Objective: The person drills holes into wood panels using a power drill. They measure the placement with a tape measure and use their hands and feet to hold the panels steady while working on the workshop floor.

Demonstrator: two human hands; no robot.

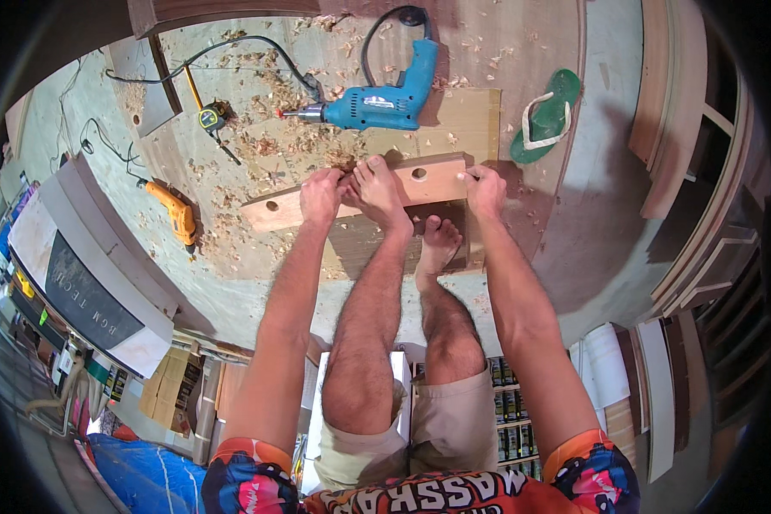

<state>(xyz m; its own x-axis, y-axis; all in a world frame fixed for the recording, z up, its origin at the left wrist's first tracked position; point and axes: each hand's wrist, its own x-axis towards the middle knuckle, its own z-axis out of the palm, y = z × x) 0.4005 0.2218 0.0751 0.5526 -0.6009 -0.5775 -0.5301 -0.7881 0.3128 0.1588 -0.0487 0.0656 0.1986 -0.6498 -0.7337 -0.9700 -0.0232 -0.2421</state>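
A reddish wooden board [377,190] with two drilled round holes lies slanted in front of me, its right end higher in view. My bare left foot [377,184] presses on it between the holes. Closed over the board beside that foot is my left hand [320,197]; its fingertips are partly hidden. At the board's right end, my right hand [487,190] has curled fingers and its thumb tip touches the wood; what it pinches is too small to tell. Beyond the board lies a blue corded power drill [384,101], its bit pointing left.
Wood shavings [265,103] litter the plywood. A tape measure [212,118] and a yellow pencil [193,87] lie at the far left, an orange drill [173,210] nearer. A green flip-flop [550,120] is at the right. Curved wooden pieces [672,103] stand along the right side.
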